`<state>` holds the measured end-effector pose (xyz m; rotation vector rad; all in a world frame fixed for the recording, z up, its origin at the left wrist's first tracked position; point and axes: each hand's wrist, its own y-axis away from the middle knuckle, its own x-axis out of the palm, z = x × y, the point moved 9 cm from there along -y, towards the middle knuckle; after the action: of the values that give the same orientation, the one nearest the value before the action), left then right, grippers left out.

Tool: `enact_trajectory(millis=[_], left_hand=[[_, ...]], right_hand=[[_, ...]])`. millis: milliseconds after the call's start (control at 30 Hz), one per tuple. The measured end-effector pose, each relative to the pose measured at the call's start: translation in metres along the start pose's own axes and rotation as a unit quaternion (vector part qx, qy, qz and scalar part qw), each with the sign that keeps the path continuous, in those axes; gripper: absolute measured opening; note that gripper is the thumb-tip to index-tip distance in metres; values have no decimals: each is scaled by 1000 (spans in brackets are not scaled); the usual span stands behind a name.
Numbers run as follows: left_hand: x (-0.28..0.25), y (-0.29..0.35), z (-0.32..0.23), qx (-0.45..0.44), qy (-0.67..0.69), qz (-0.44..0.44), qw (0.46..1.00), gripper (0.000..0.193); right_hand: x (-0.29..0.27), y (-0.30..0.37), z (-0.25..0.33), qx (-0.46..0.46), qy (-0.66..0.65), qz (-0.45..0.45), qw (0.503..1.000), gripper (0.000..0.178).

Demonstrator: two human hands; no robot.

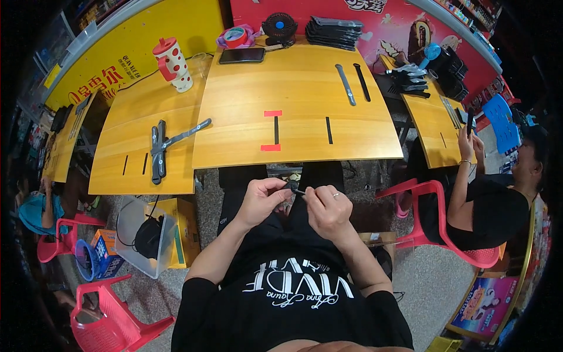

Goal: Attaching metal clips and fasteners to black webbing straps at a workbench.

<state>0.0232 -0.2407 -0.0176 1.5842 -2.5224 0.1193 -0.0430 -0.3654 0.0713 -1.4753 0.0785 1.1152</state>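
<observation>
My left hand (261,200) and my right hand (329,212) meet in front of me, just off the table's near edge. Between their pinched fingertips is a small dark piece (292,185), its far end rounded; it is too small to tell its kind. Beyond them on the table lies a short black strip (276,130) between two red tape marks (272,113). Another black strip (329,130) lies to its right. Farther back, a grey strap (345,85) and a black strap (362,82) rest side by side.
Crossed grey straps (158,151) lie at left near a red-dotted tumbler (174,66). A phone (241,56), a small fan (280,28) and stacked dark packs (334,32) line the back. A clear bin (145,234) stands lower left. A person (487,205) sits at right.
</observation>
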Motion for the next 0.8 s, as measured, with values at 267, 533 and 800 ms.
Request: enact_trajectory(millis=[267, 533, 800], left_hand=[[2, 3, -24, 100, -143, -32, 984, 10], [12, 4, 9, -29, 17, 93, 995, 16], [23, 4, 46, -170, 225, 113, 953, 21]], right_hand=[[8, -11, -10, 21, -16, 68, 997, 24], [17, -9, -11, -23, 18, 83, 996, 28], [13, 3, -14, -22, -28, 77, 996, 30]])
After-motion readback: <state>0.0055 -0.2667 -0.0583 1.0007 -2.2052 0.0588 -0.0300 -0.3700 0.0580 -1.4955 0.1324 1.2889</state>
